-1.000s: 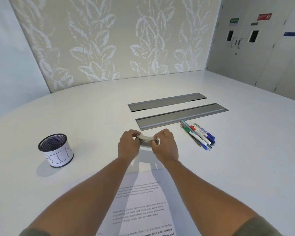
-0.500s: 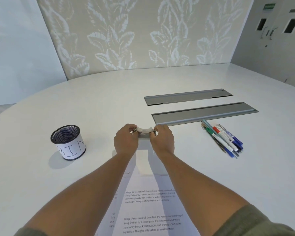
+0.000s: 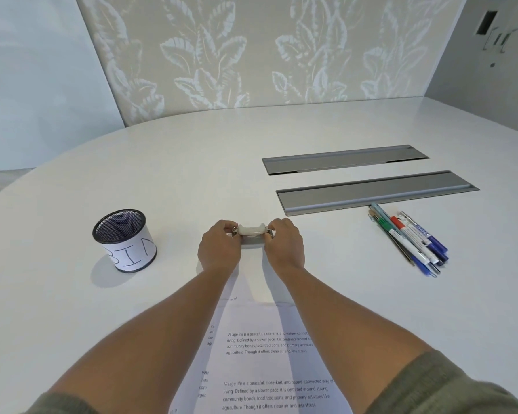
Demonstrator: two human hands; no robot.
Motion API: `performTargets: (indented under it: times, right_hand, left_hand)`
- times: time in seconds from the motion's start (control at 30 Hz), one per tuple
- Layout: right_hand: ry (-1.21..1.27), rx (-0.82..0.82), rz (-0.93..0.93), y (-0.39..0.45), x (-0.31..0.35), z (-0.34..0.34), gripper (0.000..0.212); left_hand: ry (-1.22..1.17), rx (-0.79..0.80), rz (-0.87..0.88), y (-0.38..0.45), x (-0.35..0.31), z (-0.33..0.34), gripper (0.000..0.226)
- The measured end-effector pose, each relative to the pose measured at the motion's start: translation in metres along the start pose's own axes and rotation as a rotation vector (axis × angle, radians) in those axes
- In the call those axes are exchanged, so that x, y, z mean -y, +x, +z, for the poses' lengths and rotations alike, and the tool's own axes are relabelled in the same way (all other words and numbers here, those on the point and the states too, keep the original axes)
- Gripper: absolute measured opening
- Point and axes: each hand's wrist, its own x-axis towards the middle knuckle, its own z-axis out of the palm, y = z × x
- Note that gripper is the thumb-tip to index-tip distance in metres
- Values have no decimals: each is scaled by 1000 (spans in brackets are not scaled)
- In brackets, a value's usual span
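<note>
Left hand [image 3: 219, 252] and right hand [image 3: 284, 249] grip punch [image 3: 251, 234] ends; now lowered level at paper's [image 3: 266, 354] far edge, likely ready to press.

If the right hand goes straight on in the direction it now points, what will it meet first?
The hole punch, whose end the right hand holds. Past it, the line seems to cross only bare table toward the wall, left of the gray panels; depth is unclear.

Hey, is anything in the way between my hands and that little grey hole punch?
Nothing visible. The left hand and right hand grip the hole punch by its two ends, at the far edge of the printed sheets.
</note>
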Motion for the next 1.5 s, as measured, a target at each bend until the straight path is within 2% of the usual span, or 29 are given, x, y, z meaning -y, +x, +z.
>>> performTargets:
  times: [0.17, 0.3, 0.4, 0.53, 0.77, 0.87, 1.03, 1.13, 1.2, 1.33, 1.5]
  right_hand:
    - [51, 17, 24, -8, 0, -6, 21]
    - [24, 1, 16, -18, 1, -18, 21]
    - [-44, 16, 5, -26, 1, -30, 22]
    - [-64, 135, 31, -39, 3, -48, 31]
    - [-147, 295, 73, -64, 7, -74, 49]
    - [-196, 363, 91, -72, 8, -85, 56]
    - [-328, 544, 91, -83, 9, -105, 67]
    - [-443, 671, 78, -92, 9, -115, 78]
    - [-547, 717, 70, -100, 12, -122, 87]
    - [-680, 780, 67, -113, 18, -133, 93]
    - [-675, 764, 109, -123, 19, -136, 88]
  left_hand:
    - [-42, 88, -20, 5, 4, -4, 46]
    - [-52, 94, -12, 0, 10, -13, 60]
    - [-42, 96, -22, -8, 15, -24, 60]
    - [10, 131, -18, -20, 17, -44, 48]
    - [103, 311, 102, -44, 20, -78, 32]
    - [186, 418, 171, -53, 23, -91, 33]
    - [384, 598, 232, -64, 28, -108, 66]
    - [558, 654, 214, -72, 30, -112, 95]
    - [621, 678, 202, -78, 32, -112, 106]
    - [615, 666, 205, -86, 34, -108, 97]
    - [598, 669, 176, -91, 32, -108, 87]
